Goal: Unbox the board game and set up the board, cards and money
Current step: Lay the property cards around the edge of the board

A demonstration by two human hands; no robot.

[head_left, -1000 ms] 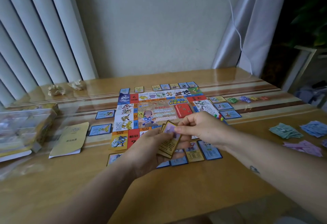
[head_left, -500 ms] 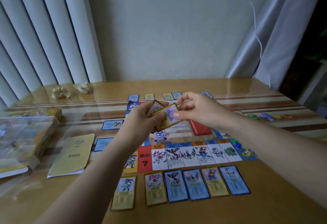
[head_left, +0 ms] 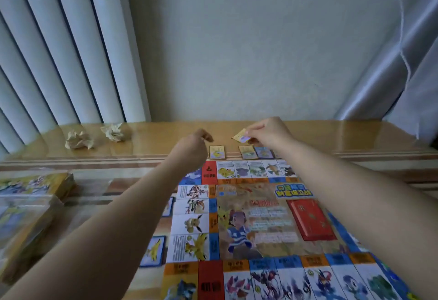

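The game board point(head_left: 260, 216) lies flat on the wooden table point(head_left: 154, 138), with a red card deck point(head_left: 310, 220) on its middle. Beyond its far edge lie a yellow card point(head_left: 217, 152) and, after a gap, a yellow card point(head_left: 247, 152) next to a blue card point(head_left: 263, 152). My right hand point(head_left: 267, 134) pinches a yellow card with a purple picture point(head_left: 241, 137) just above that gap. My left hand point(head_left: 192, 150) hovers over the board's far left corner with curled fingers. Only a brownish edge shows above its knuckles; what it holds is mostly hidden.
The game box point(head_left: 28, 216) sits at the left edge, blurred. Two crumpled paper balls point(head_left: 78, 139) point(head_left: 113, 131) lie at the far left by the blinds. A blue card point(head_left: 154, 251) lies left of the board. The wall stands right behind the table.
Both arms have stretched forward to the board's far side. My right hand has pulled one yellow card off the stack in my left hand and carried it over the far row.
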